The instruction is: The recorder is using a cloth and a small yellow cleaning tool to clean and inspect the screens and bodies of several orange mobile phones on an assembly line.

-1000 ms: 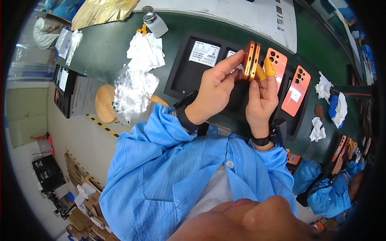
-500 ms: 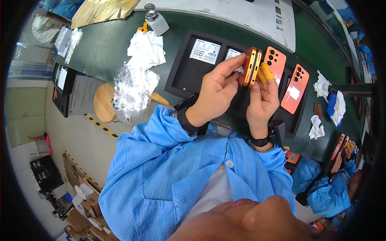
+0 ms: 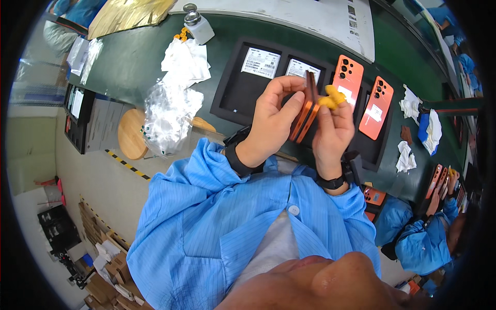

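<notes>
Two orange phones (image 3: 306, 114), face against face and seen edge-on, stand upright between my hands above a black foam tray (image 3: 227, 98). My left hand (image 3: 276, 116) is closed on them from the left, thumb and fingers along their side. From the right, my right hand (image 3: 335, 132) meets them with bent fingers; yellow finger cots (image 3: 331, 97) cover some fingertips. Just right of that hand, an orange phone (image 3: 349, 75) lies with its cameras up. Another orange phone (image 3: 376, 109) with a white label lies farther right. Labelled white sheets (image 3: 260, 62) sit in the tray's recesses.
White wipes (image 3: 187, 59) and a clear bag of small items (image 3: 168, 119) lie left on the green table (image 3: 132, 57). Behind stands a pump bottle (image 3: 200, 30). Crumpled cloths (image 3: 411, 103) lie right. A co-worker (image 3: 429, 237) handles phones at lower right.
The held phones have tilted and dropped slightly toward me and left, now showing a different edge. My right fingers have shifted along them. The view has moved slightly.
</notes>
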A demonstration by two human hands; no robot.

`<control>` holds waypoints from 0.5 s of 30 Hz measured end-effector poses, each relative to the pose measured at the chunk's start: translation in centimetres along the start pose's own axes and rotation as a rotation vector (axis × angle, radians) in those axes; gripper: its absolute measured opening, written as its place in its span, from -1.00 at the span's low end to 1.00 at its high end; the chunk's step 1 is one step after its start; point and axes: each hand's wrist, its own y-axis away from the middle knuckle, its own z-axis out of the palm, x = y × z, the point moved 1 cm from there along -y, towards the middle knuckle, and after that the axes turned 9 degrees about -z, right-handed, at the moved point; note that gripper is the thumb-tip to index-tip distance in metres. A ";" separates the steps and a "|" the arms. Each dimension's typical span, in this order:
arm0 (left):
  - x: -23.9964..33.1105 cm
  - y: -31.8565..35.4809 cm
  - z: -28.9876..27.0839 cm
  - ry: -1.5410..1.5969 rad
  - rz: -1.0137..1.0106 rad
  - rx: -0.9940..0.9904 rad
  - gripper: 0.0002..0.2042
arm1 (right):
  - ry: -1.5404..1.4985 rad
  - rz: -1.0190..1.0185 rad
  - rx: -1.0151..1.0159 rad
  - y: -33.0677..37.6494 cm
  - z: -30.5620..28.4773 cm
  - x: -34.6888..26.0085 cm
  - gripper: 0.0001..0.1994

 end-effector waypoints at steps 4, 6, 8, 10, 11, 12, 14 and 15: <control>-3.1 0.5 -0.3 -0.081 -0.033 0.093 -0.71 | 0.038 0.084 -0.007 2.9 1.2 1.3 -0.63; -3.9 1.1 -0.4 -0.103 -0.038 0.079 -0.67 | -0.014 0.118 0.005 3.7 0.9 1.6 -0.63; -3.9 1.3 0.0 0.079 0.062 0.131 -0.62 | -0.019 0.133 0.031 3.9 0.9 2.1 -0.62; -4.0 1.5 0.2 0.065 0.062 0.134 -0.53 | -0.025 0.142 0.055 4.0 0.8 2.7 -0.61; -4.2 1.6 0.3 0.117 -0.055 0.165 -0.52 | 0.041 0.111 0.053 3.9 0.7 3.0 -0.61; -4.4 1.6 0.4 0.168 -0.172 0.196 -0.50 | 0.107 0.079 0.052 3.9 0.7 3.2 -0.60; -3.9 1.5 0.3 0.236 -0.297 0.041 -0.51 | 0.114 0.060 0.049 3.6 0.8 3.1 -0.59; -3.5 1.7 0.7 0.241 -0.332 0.052 -0.53 | 0.067 0.128 0.037 3.4 0.9 2.7 -0.59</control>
